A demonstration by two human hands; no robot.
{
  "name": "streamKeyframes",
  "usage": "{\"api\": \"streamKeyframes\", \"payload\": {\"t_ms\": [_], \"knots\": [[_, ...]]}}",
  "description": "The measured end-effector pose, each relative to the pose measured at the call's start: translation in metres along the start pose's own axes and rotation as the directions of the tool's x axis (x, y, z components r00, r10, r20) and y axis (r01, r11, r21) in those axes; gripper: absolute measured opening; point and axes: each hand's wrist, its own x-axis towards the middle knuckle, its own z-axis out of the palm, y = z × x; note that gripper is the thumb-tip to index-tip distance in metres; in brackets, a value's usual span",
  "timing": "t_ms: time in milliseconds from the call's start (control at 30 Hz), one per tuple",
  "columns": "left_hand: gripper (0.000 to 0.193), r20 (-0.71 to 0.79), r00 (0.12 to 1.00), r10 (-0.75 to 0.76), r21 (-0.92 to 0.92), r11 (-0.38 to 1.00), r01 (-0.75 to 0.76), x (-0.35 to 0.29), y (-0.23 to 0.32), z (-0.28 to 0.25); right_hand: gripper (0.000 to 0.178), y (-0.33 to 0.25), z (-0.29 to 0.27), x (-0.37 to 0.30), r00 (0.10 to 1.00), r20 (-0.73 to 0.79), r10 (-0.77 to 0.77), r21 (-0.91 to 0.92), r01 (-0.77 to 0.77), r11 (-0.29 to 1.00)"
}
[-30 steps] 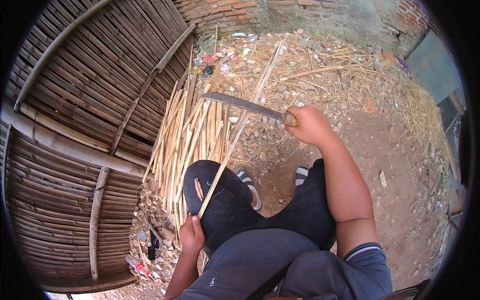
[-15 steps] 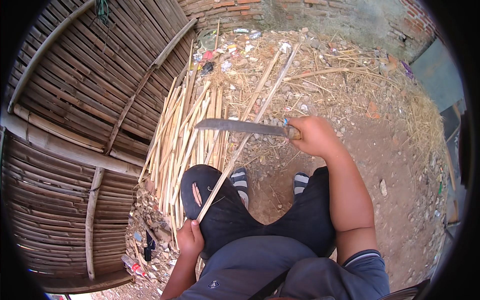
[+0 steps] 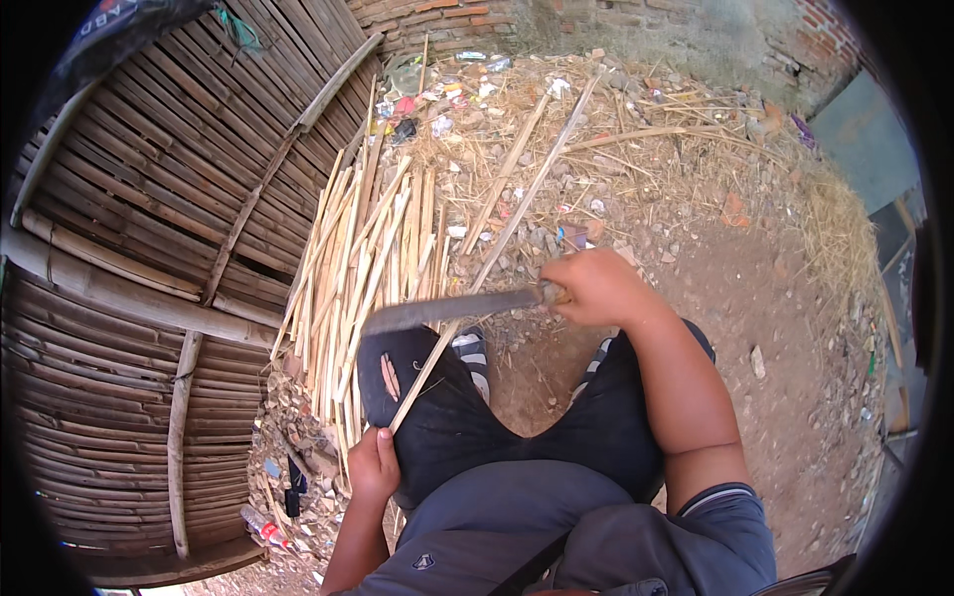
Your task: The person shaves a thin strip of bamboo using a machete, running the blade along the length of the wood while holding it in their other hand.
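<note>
My right hand (image 3: 596, 286) is wrapped round the handle of a machete (image 3: 447, 310), whose long blade points left. The blade lies across a long, thin bamboo strip (image 3: 530, 208); whether its edge bites into the strip I cannot tell. My left hand (image 3: 373, 462) grips the near end of that strip beside my left thigh. From there the strip slants up over my left knee, away to the far right, its far end over the littered ground. Left of my knee lies a pile of split bamboo strips (image 3: 348, 248).
A bamboo slat wall (image 3: 129, 209) runs along the left. At the back stands a brick wall (image 3: 636, 35). Rubble, straw and scraps cover the ground, with a plastic bottle (image 3: 263, 526) at lower left. Grey sheets (image 3: 865, 144) lean at the right.
My right hand has brought the machete nearer to me and slightly left along the strip. My left hand has hardly moved. My right knee has swung outward.
</note>
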Motion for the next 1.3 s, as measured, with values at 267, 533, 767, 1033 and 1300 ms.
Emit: {"api": "streamKeyframes", "payload": {"t_ms": [267,533,767,1033,1300], "knots": [[0.046,0.048,0.999,0.002,-0.037,0.999,0.0,0.005,-0.004,-0.007,0.029,0.017,-0.006,-0.008,0.989,-0.092,0.117,-0.069,-0.124,0.99],[0.048,0.06,0.998,-0.035,-0.065,0.997,0.039,0.002,-0.002,-0.01,0.03,-0.01,0.001,-0.008,0.998,0.06,0.008,-0.064,-0.004,0.998],[0.049,0.067,0.997,-0.041,-0.093,0.995,0.047,0.0,-0.006,-0.007,0.031,0.01,-0.002,-0.009,0.991,-0.112,0.072,-0.165,-0.09,0.982],[0.049,0.095,0.994,-0.058,-0.148,0.986,0.072,0.001,-0.004,-0.012,0.042,-0.005,0.006,-0.006,0.999,-0.023,0.026,-0.088,-0.028,0.996],[0.052,0.062,0.997,-0.043,-0.128,0.99,0.051,-0.004,-0.011,-0.013,0.038,0.006,0.013,-0.003,0.979,-0.181,0.089,-0.103,-0.109,0.989]]}}
